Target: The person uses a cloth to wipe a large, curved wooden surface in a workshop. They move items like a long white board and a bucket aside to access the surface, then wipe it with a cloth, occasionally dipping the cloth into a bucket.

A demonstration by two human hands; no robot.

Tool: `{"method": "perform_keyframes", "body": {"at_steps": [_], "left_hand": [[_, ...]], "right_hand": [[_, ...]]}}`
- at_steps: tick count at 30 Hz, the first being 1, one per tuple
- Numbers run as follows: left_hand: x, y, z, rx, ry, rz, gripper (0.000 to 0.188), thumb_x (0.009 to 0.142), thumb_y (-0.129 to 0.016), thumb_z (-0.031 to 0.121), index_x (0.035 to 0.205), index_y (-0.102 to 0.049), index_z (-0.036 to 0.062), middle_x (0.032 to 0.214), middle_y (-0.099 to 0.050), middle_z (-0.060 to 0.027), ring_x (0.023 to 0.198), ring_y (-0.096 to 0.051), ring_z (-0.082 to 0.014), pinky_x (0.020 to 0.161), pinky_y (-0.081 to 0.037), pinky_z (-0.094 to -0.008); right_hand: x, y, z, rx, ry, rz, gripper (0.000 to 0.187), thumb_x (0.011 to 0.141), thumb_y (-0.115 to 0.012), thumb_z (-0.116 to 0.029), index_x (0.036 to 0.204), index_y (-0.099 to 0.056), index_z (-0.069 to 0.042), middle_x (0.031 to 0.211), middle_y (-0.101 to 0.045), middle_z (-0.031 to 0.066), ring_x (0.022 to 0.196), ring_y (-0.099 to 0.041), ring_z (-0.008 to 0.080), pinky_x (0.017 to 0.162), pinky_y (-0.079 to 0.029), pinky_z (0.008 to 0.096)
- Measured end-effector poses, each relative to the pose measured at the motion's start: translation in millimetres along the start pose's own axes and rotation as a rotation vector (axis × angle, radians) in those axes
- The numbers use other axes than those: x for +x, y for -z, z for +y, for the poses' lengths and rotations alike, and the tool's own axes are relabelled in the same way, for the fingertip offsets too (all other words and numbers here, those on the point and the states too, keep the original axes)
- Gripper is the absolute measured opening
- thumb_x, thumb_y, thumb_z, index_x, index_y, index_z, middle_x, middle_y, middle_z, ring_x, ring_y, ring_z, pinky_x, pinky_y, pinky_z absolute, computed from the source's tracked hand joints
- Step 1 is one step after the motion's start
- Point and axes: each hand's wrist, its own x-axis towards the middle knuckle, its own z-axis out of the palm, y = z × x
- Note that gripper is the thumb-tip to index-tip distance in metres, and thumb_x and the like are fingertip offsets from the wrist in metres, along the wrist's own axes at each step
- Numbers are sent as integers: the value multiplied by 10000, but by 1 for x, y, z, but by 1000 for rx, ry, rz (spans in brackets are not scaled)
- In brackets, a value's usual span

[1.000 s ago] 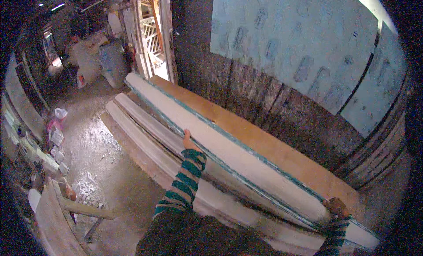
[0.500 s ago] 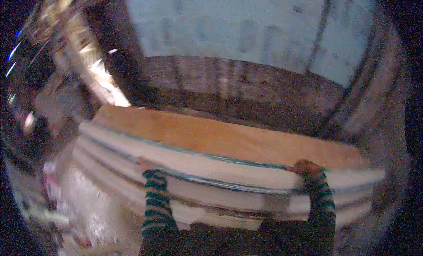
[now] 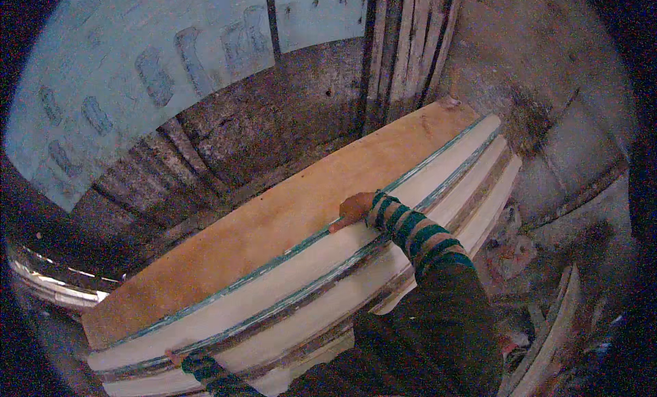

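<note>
Several long white boards (image 3: 279, 274) with teal and dark edges lie side by side in a slanting row. Behind them runs a long brown wooden board (image 3: 274, 209). My right hand (image 3: 356, 211) is closed over the teal edge of the rearmost white board, its fingers at the brown board. At the lower left, my left hand (image 3: 176, 358) has its fingertips at the dark edge between two white boards; the striped sleeve hides most of it. Both wrists wear teal-and-brown striped cuffs.
A wall, pale blue above (image 3: 212, 41) and bare dark below, stands behind the boards. Wooden planks (image 3: 414, 48) rise upright at the wall. At right are a brush-like bundle (image 3: 527, 123), curved offcuts (image 3: 551, 335) and litter on the floor.
My view has swung right, so the boards now slant up to the right and the floor at right shows. Both hands stay at the boards. The picture is sharper.
</note>
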Motion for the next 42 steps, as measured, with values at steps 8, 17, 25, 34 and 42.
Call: {"method": "perform_keyframes", "body": {"at_steps": [8,17,25,34,42], "left_hand": [[13,-2,-4,36,10,14,828,925,-500,657,1508,-454,71,1518,-481,-179,1328,-476,-405,1122,-378,-591],[8,0,-15,42,21,21,831,921,-479,666,1511,-453,80,1526,-474,-178,1336,-469,-409,1124,-372,-599],[-2,-2,-15,50,36,11,835,918,-461,674,1513,-453,88,1533,-468,-177,1344,-464,-412,1126,-368,-607],[-2,-25,-30,36,72,-38,840,914,-440,683,1515,-452,97,1540,-460,-176,1352,-457,-416,1128,-362,-616],[-10,-20,-39,0,105,-60,845,910,-421,691,1518,-451,105,1547,-454,-176,1359,-451,-419,1130,-357,-623]], "right_hand": [[20,-10,2,-33,-52,32,1040,804,-437,-932,1015,-777,27,1049,-742,240,1024,-697,412,941,-504,531],[25,-28,18,-67,-90,108,1064,801,-419,-942,1053,-768,31,1089,-737,248,1061,-690,420,968,-502,534],[-8,-22,2,-34,-60,160,1056,801,-406,-949,1019,-782,13,1071,-738,258,1061,-695,425,926,-513,555],[24,-32,36,45,-22,11,802,884,-505,-807,1438,-618,-238,1407,-636,145,1300,-581,376,1130,-396,511],[-9,-29,15,63,-33,151,796,875,-542,-780,1362,-679,-165,1319,-686,162,1239,-622,383,1092,-437,499]]}}
